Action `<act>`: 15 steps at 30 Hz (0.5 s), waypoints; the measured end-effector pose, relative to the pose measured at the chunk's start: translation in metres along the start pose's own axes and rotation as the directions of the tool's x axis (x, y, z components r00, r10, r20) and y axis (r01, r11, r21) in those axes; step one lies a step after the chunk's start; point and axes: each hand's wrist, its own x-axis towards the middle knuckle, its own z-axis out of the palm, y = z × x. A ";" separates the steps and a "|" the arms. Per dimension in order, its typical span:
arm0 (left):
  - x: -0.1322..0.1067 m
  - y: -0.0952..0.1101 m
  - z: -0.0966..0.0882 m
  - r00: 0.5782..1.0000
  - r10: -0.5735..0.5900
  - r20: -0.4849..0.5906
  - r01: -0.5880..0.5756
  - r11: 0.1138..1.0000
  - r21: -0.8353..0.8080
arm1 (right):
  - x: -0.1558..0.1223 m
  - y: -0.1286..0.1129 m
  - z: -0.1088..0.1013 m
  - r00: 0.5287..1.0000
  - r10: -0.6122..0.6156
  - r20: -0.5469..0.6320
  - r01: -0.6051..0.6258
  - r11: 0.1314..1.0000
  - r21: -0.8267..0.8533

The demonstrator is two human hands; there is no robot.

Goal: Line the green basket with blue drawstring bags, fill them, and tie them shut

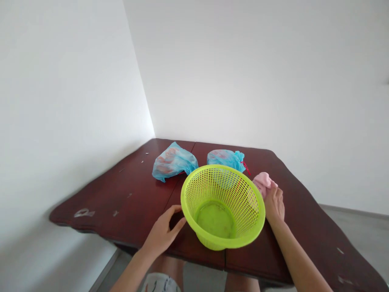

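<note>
My left hand (161,232) rests open against the lime-green plastic basket (219,182), apparently steadying its tilt on the worktop (127,202). My right hand (274,205) grips a pink cloth (261,182) just beside it.

I identify this site as a room in a private home. Indicators, in order: plain white walls (67,93) meeting at a corner; a grey floor (358,239) with a low skirting strip (355,211); a dark red wooden counter (100,198) with chipped, worn varnish. Household items on the counter: a green plastic basket (231,182) and a blue plastic bag (174,162).
</note>
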 end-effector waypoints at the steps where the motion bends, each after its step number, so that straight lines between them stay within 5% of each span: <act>1: 0.014 0.000 -0.009 1.000 0.000 0.005 0.000 1.000 0.006 | 0.000 0.004 0.001 1.000 0.004 -0.024 -0.004 1.000 0.022; 5: 0.100 -0.007 -0.046 0.984 0.165 -0.066 -0.141 0.950 0.278 | -0.002 0.011 0.002 0.997 0.039 -0.068 -0.035 0.998 0.057; 9: 0.188 -0.024 -0.057 0.974 0.212 0.081 -0.222 0.819 0.529 | -0.005 0.009 0.000 0.970 -0.031 -0.243 0.031 0.999 -0.003; 12: 0.224 -0.041 -0.049 0.968 0.200 0.150 -0.250 0.811 0.529 | -0.006 0.006 -0.001 0.938 -0.063 -0.340 0.051 0.998 -0.045; 15: 0.234 -0.059 -0.037 0.970 0.156 0.187 -0.234 0.813 0.533 | -0.007 0.003 -0.002 0.932 -0.053 -0.359 0.040 0.998 -0.044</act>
